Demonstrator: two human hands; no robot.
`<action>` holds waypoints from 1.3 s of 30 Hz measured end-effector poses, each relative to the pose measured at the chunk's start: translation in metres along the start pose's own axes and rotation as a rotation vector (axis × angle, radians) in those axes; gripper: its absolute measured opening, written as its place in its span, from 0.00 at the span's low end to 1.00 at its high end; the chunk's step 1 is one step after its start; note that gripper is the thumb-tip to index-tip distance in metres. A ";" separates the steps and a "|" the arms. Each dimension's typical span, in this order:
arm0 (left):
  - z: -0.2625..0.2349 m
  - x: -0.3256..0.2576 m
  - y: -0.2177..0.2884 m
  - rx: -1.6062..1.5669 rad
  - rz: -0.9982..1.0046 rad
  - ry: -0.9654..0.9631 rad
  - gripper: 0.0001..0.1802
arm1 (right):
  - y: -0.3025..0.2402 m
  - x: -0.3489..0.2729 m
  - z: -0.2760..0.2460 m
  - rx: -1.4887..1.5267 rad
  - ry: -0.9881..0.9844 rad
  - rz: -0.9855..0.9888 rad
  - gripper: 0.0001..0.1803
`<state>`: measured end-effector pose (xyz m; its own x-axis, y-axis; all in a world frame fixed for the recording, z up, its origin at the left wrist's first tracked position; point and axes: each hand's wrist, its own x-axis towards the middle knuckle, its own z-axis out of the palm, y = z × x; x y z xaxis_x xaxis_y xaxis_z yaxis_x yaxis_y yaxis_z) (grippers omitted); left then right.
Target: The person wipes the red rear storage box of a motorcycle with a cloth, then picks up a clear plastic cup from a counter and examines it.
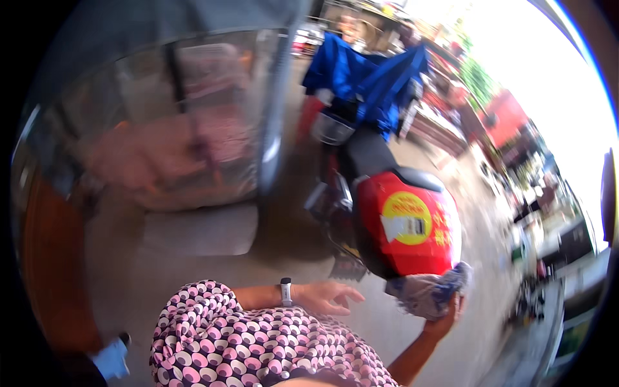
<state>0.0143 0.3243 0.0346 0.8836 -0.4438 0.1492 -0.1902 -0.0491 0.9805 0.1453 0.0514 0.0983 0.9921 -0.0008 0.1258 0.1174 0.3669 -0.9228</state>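
A crumpled white-and-blue cloth [431, 291] is in my right hand [446, 315], with the fingers around its right side. The cloth touches the near end of a glossy red rear box [445, 216] on a scooter; this box bears a round yellow sticker. My left hand [327, 298] hangs left of the cloth, in front of my body, apart from the scooter. Its fingers are loosely stretched and hold nothing. A black seat [371, 155] lies beyond the red box, and a blue cover [364, 80] drapes over the scooter's front.
At left stands a vehicle with a grey canopy [161, 19] and clear sheeting, pinkish bundles [174, 145] behind it. A brown wooden panel [55, 258] is at far left. Cluttered goods [535, 193] line the right side, blurred. Grey floor [245, 271] lies between.
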 end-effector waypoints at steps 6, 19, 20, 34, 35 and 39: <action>0.053 -0.029 -0.019 0.112 -0.256 0.646 0.22 | 0.067 0.159 0.003 -1.447 -0.087 -0.563 0.29; 0.238 -0.054 -0.014 0.132 -0.474 1.339 0.18 | 0.157 0.089 0.109 -0.846 -1.095 -0.747 0.20; 0.249 -0.057 -0.009 0.144 -0.447 1.372 0.19 | 0.156 0.076 0.107 -0.803 -1.068 -0.799 0.18; 0.386 -0.166 -0.018 0.079 -0.015 1.553 0.36 | 0.082 -0.283 0.012 -0.120 -1.664 0.895 0.22; 0.401 -0.171 -0.028 0.035 -0.138 1.581 0.33 | 0.077 -0.291 0.006 -0.138 -1.665 0.896 0.22; 0.435 -0.192 -0.009 -0.063 -0.360 1.743 0.26 | 0.078 -0.318 -0.004 -0.187 -2.002 0.503 0.28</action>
<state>-0.3399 0.0210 -0.0589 0.2686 0.9523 -0.1446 0.0744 0.1291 0.9888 -0.1613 0.0765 -0.0149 -0.4618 0.8835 -0.0781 0.0419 -0.0662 -0.9969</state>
